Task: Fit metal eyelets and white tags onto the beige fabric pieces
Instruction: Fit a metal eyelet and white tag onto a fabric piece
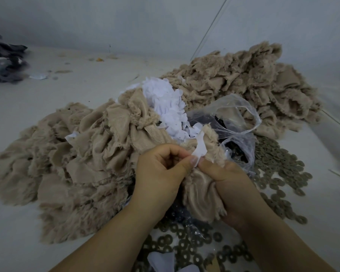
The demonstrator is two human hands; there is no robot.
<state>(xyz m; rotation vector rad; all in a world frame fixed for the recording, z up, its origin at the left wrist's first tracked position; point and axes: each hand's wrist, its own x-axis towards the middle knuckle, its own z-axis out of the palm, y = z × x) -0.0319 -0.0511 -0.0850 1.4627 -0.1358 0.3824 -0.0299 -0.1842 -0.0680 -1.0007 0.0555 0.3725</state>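
My left hand (161, 169) pinches a small white tag (200, 149) between thumb and fingers. My right hand (230, 185) grips a beige fleecy fabric piece (199, 195) that bunches below the tag and stands up behind it. The two hands meet at the tag, low in the middle of the view. A heap of white tags (167, 107) lies just beyond. Metal eyelets (279, 173), flat dull rings, are strewn to the right and below my wrists. Whether an eyelet sits in the held piece is hidden.
A big pile of beige fabric pieces (73, 163) fills the left, and another pile of beige fabric (243, 85) lies at the back right. A clear plastic bag (236, 124) with dark parts lies behind my right hand. Dark cloth (4, 59) sits far left by the wall.
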